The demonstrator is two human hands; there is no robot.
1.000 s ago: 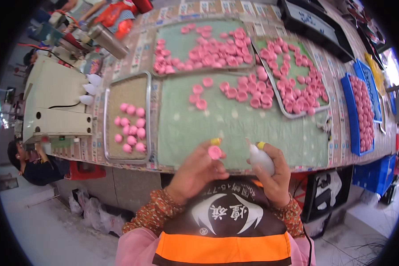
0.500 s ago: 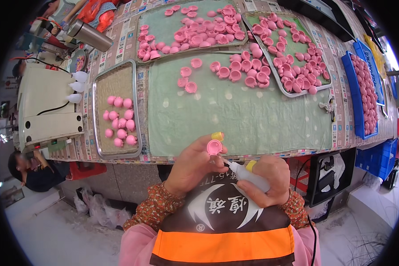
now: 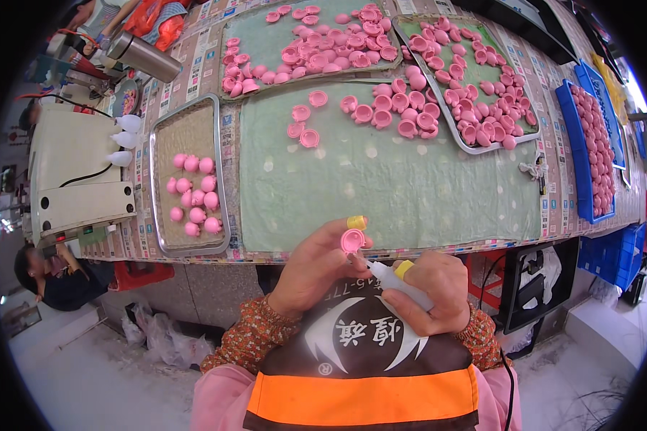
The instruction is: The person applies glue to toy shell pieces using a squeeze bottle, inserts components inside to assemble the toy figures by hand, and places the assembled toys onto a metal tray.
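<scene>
My left hand pinches a small pink hollow half-shell, its open side facing up, over the table's front edge. Yellow tape wraps a fingertip of that hand. In my right hand is a translucent squeeze bottle, tilted so its thin nozzle tip is at the shell's lower rim. Whether the tip touches the shell I cannot tell. Beyond my hands, a green cloth bears several loose pink half-shells toward its far side.
A metal tray at left holds several closed pink pieces. Two more trays, a far one and a right one, carry many half-shells. A blue crate of pink pieces stands far right. A steel flask and a beige machine are at left.
The half-shell in my left hand has shifted very slightly right and down. The bottle remains in my right hand, its nozzle still at the shell.
</scene>
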